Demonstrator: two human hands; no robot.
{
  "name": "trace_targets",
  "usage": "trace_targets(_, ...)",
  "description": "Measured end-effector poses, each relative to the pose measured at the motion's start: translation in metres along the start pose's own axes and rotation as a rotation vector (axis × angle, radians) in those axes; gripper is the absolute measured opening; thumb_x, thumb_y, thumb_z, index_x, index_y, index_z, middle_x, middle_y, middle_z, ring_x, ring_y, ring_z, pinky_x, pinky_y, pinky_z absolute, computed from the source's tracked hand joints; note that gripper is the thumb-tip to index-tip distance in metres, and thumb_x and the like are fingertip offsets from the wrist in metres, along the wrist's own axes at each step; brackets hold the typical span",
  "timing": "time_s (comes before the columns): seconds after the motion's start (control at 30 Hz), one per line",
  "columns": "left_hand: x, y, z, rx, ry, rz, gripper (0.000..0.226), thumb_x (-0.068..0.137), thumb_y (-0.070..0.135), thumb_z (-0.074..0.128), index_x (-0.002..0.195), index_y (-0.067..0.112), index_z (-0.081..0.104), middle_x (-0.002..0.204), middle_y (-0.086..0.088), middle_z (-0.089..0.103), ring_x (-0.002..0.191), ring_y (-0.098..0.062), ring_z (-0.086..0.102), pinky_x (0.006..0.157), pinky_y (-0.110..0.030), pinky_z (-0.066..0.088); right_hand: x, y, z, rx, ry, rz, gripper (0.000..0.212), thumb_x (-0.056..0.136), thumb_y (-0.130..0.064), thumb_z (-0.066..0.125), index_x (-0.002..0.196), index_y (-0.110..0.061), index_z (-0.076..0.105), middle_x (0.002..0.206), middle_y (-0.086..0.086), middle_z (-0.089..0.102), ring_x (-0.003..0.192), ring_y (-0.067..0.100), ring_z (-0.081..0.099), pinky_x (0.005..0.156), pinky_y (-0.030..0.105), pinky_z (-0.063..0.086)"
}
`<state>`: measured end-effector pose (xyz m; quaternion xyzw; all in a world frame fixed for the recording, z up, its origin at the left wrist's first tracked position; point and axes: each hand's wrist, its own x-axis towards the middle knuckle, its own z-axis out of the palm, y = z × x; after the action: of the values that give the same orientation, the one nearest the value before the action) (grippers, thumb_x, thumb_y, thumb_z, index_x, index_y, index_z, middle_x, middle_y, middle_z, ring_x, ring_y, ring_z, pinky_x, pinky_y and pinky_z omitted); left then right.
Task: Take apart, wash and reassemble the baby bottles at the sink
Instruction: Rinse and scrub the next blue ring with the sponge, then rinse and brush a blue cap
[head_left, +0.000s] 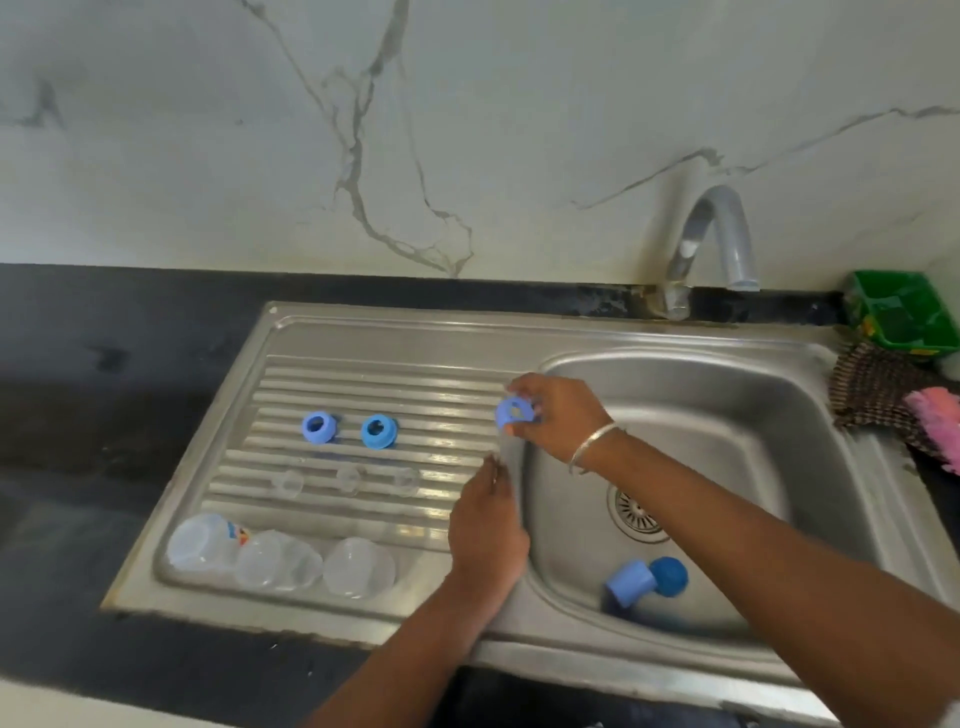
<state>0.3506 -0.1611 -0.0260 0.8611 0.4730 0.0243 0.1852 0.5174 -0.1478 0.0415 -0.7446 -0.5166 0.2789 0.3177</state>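
Light-blue plastic screw ring (514, 413), round w/ open centre hole, held over the ribbed steel drainboard (363, 384) at the basin's left edge. Right hand (558, 415) pinches it, thumb near, fingers far. Left hand (485, 525) just near of it, not touching; fingertips blurred, can't tell if holding anything. 2 matching blue rings (348, 429) lie left.

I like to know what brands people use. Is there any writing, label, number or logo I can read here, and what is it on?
No text can be read in this view.
Leftmost clear bottle: a small colourful print near one end, too blurred to tell words from picture.
Green tub right of the tap: yellowish marks on its front, too small and blurred to read.
Blue rings and caps: no marking that I can make out.
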Motion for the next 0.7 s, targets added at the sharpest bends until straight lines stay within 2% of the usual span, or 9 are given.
trace_targets(0.07,-0.001,-0.001,0.002,-0.008,-0.032,0.043,0.068,0.067,0.008,0.076,0.134,0.006,0.060,0.128,-0.015,0.065,0.102,-0.030,0.069,0.080,-0.036,0.059,0.021,-0.019,0.017,-0.108,-0.074,-0.086,0.039,0.073,-0.021,0.082,0.110,-0.012,0.070,0.107,0.004,0.071,0.099,0.022,0.066,0.091,0.032,0.049)
trace_targets(0.13,0.000,-0.005,0.003,0.020,-0.060,0.073,0.069,0.056,0.013,0.085,0.123,0.009,0.069,0.119,-0.011,0.071,0.090,-0.024,0.072,0.071,-0.029,0.059,0.038,-0.038,0.039,-0.231,-0.167,-0.173,0.035,0.075,-0.022,0.080,0.107,-0.012,0.071,0.107,0.005,0.071,0.100,0.022,0.064,0.090,0.031,0.047)
trace_targets(0.27,0.001,-0.012,0.004,0.035,-0.047,0.112,0.064,0.052,0.018,0.091,0.113,0.012,0.075,0.115,-0.004,0.072,0.089,-0.017,0.071,0.066,-0.023,0.058,0.061,-0.053,0.075,-0.393,-0.306,-0.209,0.028,0.074,-0.020,0.076,0.102,-0.020,0.072,0.098,-0.001,0.072,0.093,0.019,0.065,0.078,0.026,0.049)
trace_targets(0.4,-0.001,-0.014,0.005,0.009,-0.058,0.115,0.056,0.054,0.021,0.089,0.107,0.019,0.074,0.112,0.001,0.068,0.090,-0.014,0.068,0.059,-0.023,0.056,0.067,-0.057,0.092,-0.412,-0.307,-0.190,0.022,0.076,-0.024,0.072,0.098,-0.020,0.072,0.093,-0.002,0.072,0.087,0.020,0.065,0.073,0.026,0.050)
trace_targets(0.5,-0.002,-0.016,0.007,-0.010,-0.055,0.130,0.054,0.056,0.020,0.088,0.108,0.018,0.074,0.111,0.000,0.068,0.091,-0.016,0.068,0.062,-0.023,0.056,0.067,-0.056,0.096,-0.425,-0.306,-0.151,0.026,0.076,-0.023,0.072,0.101,-0.018,0.073,0.096,0.002,0.072,0.090,0.023,0.065,0.078,0.032,0.054)
trace_targets(0.6,-0.003,-0.018,0.010,-0.020,-0.043,0.146,0.050,0.062,0.013,0.085,0.110,0.015,0.071,0.114,-0.002,0.065,0.095,-0.019,0.066,0.066,-0.025,0.057,0.064,-0.047,0.094,-0.347,-0.306,-0.088,0.047,0.072,-0.026,0.081,0.117,-0.019,0.067,0.114,0.002,0.069,0.105,0.020,0.061,0.093,0.034,0.050)
trace_targets(0.67,-0.003,-0.018,0.011,-0.021,-0.049,0.164,0.052,0.065,0.012,0.084,0.115,0.012,0.069,0.116,-0.005,0.065,0.098,-0.021,0.066,0.070,-0.028,0.058,0.054,-0.041,0.089,-0.218,-0.236,-0.029,0.056,0.076,-0.028,0.080,0.128,-0.023,0.061,0.125,0.001,0.063,0.115,0.018,0.057,0.101,0.033,0.045)
trace_targets(0.7,-0.002,-0.019,0.012,-0.019,-0.044,0.167,0.052,0.066,0.011,0.085,0.116,0.011,0.069,0.117,-0.007,0.065,0.099,-0.023,0.066,0.070,-0.029,0.059,0.047,-0.040,0.086,-0.152,-0.163,-0.003,0.051,0.081,-0.026,0.076,0.129,-0.024,0.061,0.126,0.002,0.062,0.116,0.018,0.057,0.102,0.031,0.044)
